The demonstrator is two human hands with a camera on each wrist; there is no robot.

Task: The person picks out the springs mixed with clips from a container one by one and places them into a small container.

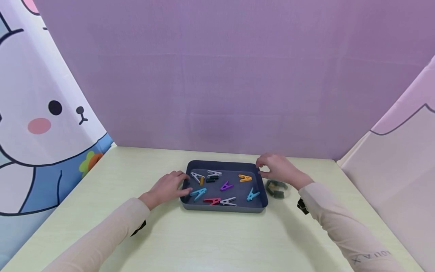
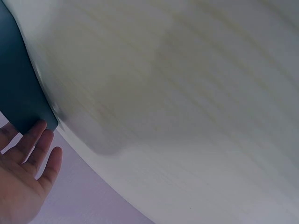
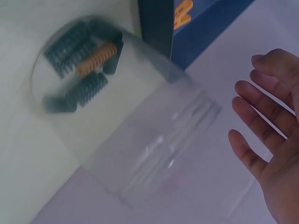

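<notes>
A dark grey tray (image 1: 224, 208) stands on the table, with coloured clothespins lying in it, among them a purple clothespin (image 1: 226, 186), a red clothespin (image 1: 212, 201) and a yellow-orange clothespin (image 1: 245, 178). Small ribbed pieces, dark green (image 1: 211, 180) and orange-brown (image 1: 201, 181), lie near its back left. My left hand (image 1: 168, 187) is at the tray's left rim, its loosely bent fingers touching the outer wall in the left wrist view. Beside the back right corner, my right hand (image 1: 280, 169) has its fingers spread, with nothing seen in them.
Right of the tray stands a clear jar (image 3: 154, 135) holding several green ribbed pieces (image 3: 86, 88) and an orange one (image 3: 97, 59). My right forearm passes close to it. A pale table (image 1: 217, 241) meets a purple cloth backdrop (image 1: 217, 94) behind the tray.
</notes>
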